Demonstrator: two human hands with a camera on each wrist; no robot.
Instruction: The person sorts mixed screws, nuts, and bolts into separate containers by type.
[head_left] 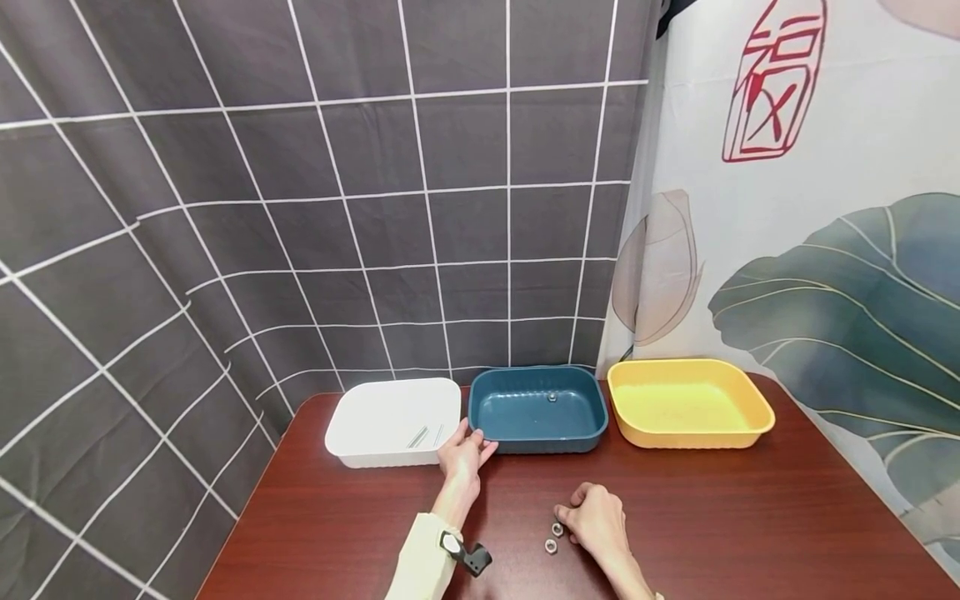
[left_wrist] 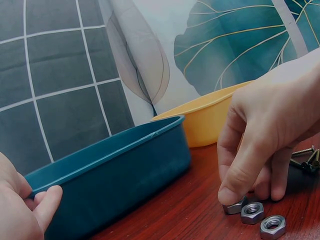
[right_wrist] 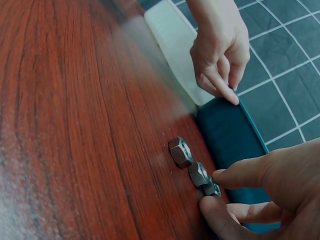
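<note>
The left hand (head_left: 461, 461) pinched the rim of the blue bin (head_left: 536, 447) at its near left corner. The right hand (head_left: 597, 518) was down at the desk (head_left: 337, 537), thumb and finger gripping the gripped nut (right_wrist: 213, 189), which sat in front of the blue bin. The middle nut (left_wrist: 252, 213) and the end nut (left_wrist: 272, 228) made a short row with it, leading away from the bin. Another nut (head_left: 552, 397) lay inside the blue bin, toward its back wall. To the left stood the white bin (head_left: 390, 460), with a few thin metal pieces (head_left: 417, 436) in it (too small to identify); to the right stood the yellow bin (head_left: 690, 440). Some screws (left_wrist: 307, 159) showed beyond the right hand in the left wrist view. A grey checked curtain (head_left: 375, 158) hung behind.
</note>
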